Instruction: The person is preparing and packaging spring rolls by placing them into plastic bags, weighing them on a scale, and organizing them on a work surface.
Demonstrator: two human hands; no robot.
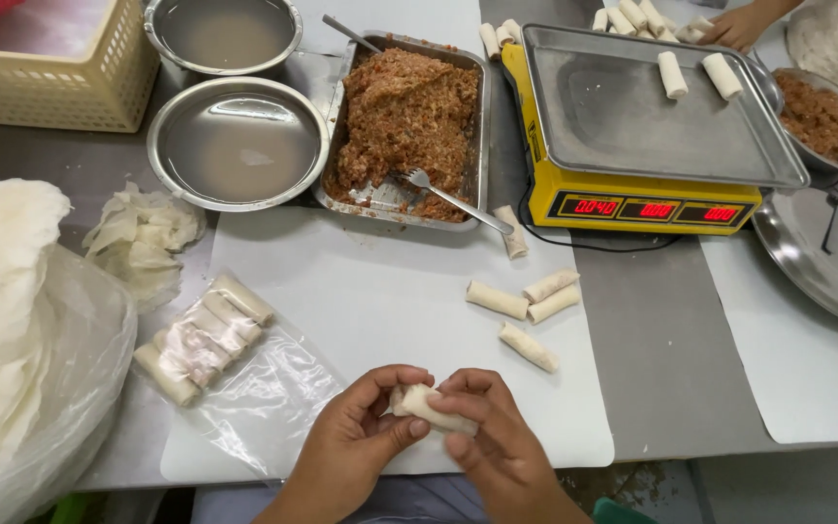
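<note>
Both hands meet low over the white work mat (380, 281): the left hand (356, 442) curls its fingers and thumb around one end of a small pale wrapped roll (429, 408), while the right hand (492, 442) pinches the other end from above. The roll is held clear of the mat, between the fingertips, and looks nearly closed, so this seems to be the last tightening of the wrap. Finishing it would call for a gentle press along the seam without splitting the thin skin. Four finished pale rolls (526, 311) lie just beyond, and a rectangular steel tray of reddish-brown minced filling (404, 121) with a metal fork (458, 202) sits farther back, beside a yellow weighing scale (632, 126).
</note>
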